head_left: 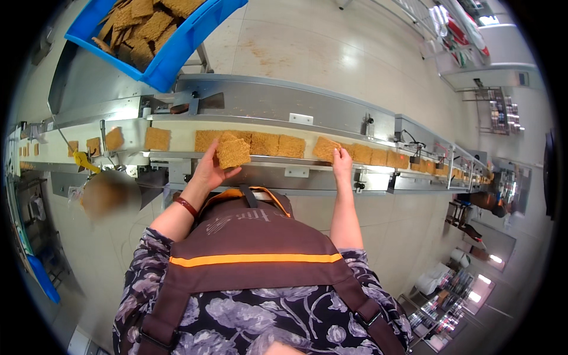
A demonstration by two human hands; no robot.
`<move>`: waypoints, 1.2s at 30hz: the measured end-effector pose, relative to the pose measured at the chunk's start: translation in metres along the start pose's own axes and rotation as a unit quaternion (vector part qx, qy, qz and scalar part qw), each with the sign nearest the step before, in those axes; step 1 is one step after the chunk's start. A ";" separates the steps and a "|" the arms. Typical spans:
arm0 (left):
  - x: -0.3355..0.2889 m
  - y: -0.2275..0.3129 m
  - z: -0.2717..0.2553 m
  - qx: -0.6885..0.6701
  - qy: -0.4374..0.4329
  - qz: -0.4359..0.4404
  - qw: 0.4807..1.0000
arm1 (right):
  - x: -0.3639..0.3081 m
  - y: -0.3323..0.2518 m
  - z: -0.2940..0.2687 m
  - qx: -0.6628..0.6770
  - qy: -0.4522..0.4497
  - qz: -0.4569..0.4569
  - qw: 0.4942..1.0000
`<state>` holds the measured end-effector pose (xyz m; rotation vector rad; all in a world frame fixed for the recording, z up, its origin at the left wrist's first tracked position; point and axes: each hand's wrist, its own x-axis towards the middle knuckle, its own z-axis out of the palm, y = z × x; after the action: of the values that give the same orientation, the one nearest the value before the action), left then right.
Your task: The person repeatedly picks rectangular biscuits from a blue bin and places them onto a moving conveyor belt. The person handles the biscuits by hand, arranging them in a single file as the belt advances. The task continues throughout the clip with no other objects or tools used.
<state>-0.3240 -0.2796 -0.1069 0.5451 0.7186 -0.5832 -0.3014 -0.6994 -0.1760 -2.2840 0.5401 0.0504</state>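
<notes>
A pale conveyor belt point(182, 141) runs across in front of me, carrying a row of square, golden-brown, rough-textured crispy cakes point(264, 143). With its fingers and thumb around the edge, my left hand point(207, 170) is closed on one crispy cake point(234, 153), tilted over the belt's near edge and overlapping the row. My right hand point(342, 164) pinches the near right corner of another crispy cake point(324, 148), which overlaps the belt's near side. Whether that cake is lifted or still rests on the belt, I cannot tell. A bare gap lies just left of it.
A blue crate point(168, 70) heaped with brown crispy pieces point(139, 26) stands beyond the belt at far left. Metal rails point(260, 109) flank the belt. Further cakes point(113, 139) lie spaced out leftward. At far right another person point(488, 202) is beside the line.
</notes>
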 end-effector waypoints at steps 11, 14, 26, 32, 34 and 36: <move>0.010 -0.015 0.009 0.003 -0.007 0.006 1.000 | -0.036 -0.096 0.064 -0.040 -0.184 -0.129 0.974; 0.020 -0.021 -0.005 0.014 -0.017 0.017 1.000 | -0.087 -0.151 0.092 0.054 -0.274 -0.078 0.957; 0.002 -0.014 -0.020 0.031 -0.047 0.009 0.998 | -0.100 -0.177 0.105 0.075 -0.212 -0.150 0.963; 0.019 -0.012 -0.019 -0.023 0.001 0.032 0.999 | -0.093 -0.162 0.096 0.171 -0.248 0.008 0.953; 0.018 -0.008 -0.019 -0.039 0.024 0.045 0.998 | -0.076 -0.136 0.074 0.224 -0.193 0.084 0.951; 0.019 -0.003 -0.028 -0.034 0.023 0.041 0.998 | -0.054 -0.083 0.054 0.244 -0.089 0.107 0.960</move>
<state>-0.3273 -0.2696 -0.1393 0.5249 0.7532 -0.4691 -0.3109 -0.5905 -0.1459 -1.7169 0.6251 0.2049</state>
